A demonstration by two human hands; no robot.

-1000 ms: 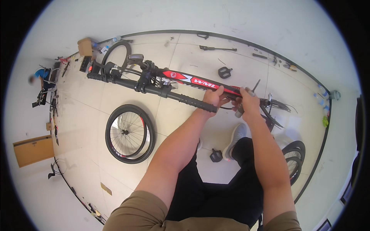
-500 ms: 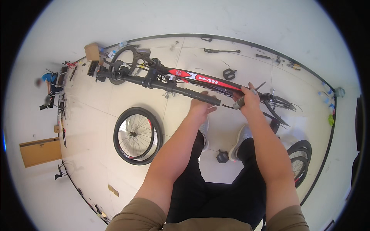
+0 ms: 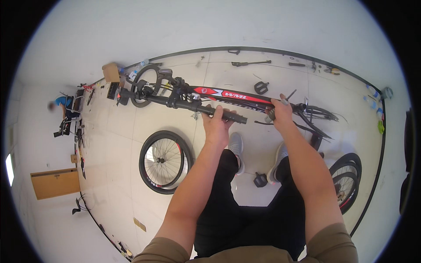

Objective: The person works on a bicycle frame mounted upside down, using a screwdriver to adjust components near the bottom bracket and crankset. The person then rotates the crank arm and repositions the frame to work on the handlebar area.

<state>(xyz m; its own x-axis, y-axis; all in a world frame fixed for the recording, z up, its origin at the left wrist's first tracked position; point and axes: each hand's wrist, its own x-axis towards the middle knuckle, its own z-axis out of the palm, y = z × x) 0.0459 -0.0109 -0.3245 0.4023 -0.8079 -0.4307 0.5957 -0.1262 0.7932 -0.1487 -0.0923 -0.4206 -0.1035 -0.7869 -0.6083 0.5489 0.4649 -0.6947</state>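
A black and red bicycle frame (image 3: 252, 97) stretches across in front of me, with its black handlebar (image 3: 197, 106) on the near side. My left hand (image 3: 215, 127) is closed around the handlebar near its right end, thumb on top. My right hand (image 3: 282, 113) grips the frame toward its rear end, fingers at the tube. A dark grey piece (image 3: 270, 116) sits against that palm, mostly hidden, so its kind is unclear. A thin dark rod (image 3: 291, 94) sticks up beside the right fingers. The rear of the frame (image 3: 315, 125) carries a chain and cables.
Bicycle wheels lie left of my legs (image 3: 160, 160) and at the right (image 3: 346, 179). Two pedals (image 3: 261, 87) (image 3: 260, 179) rest on the floor. Tools, including a hammer (image 3: 302, 65) and pliers (image 3: 332, 70), line the far wall. Another person (image 3: 63, 105) is far left.
My left hand has slid leftward along the handlebar from its right end, its thumb now on top. The right hand stays at the frame's rear part. The view has shifted slightly.
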